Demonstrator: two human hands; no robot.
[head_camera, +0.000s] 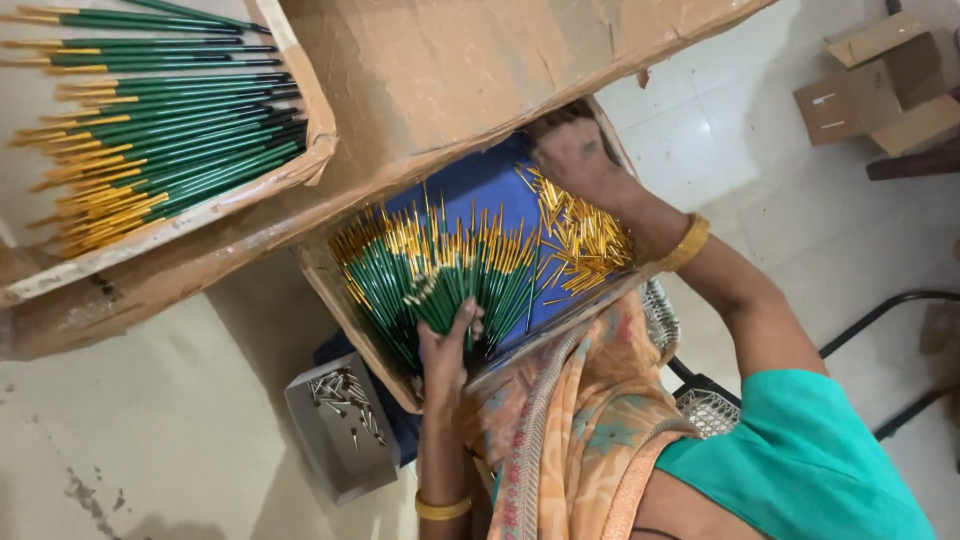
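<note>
A fan of green sticks (440, 275) with gold tips lies in a shallow cardboard tray (345, 310) lined in blue, on my lap. My left hand (447, 345) grips the lower ends of the fan, with the thumb over the sticks. A heap of loose gold caps (585, 240) fills the tray's right side. My right hand (575, 160) rests at the heap's far edge, back upward. Its fingers are tucked under a large cardboard flap (470, 70), so what they hold is hidden.
A bigger cardboard box (300, 110) at the upper left holds several rows of green sticks with gold ends (160, 120). A small grey box of metal bits (340, 415) sits by my left forearm. Folded cartons (885, 85) lie on the tiled floor at the upper right.
</note>
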